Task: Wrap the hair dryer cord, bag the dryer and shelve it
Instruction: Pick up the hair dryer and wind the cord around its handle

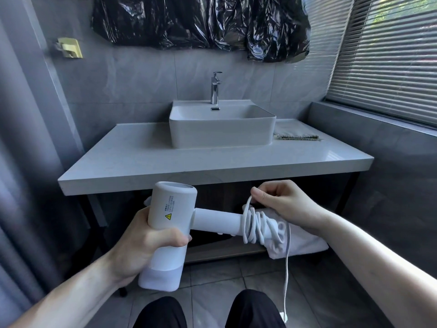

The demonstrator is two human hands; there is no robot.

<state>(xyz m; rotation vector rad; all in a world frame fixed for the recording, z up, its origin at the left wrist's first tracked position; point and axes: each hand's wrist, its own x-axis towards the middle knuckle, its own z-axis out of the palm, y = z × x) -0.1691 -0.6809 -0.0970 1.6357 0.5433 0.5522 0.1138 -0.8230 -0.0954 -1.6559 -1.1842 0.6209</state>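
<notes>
While the grey stone surface (132, 159) stands behind, the white rigid plastic hair dryer (173, 223) is held before it, left hand (144, 242) clamped on its barrel. Right hand (281, 201) pinches the limp white cord (254, 227), partly coiled round the handle; tail likely slips.

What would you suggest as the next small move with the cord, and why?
Probably another turn around the handle: the right hand pinches the cord above several coils, a loose length hangs toward the floor, and the left hand steadies the dryer.
</notes>
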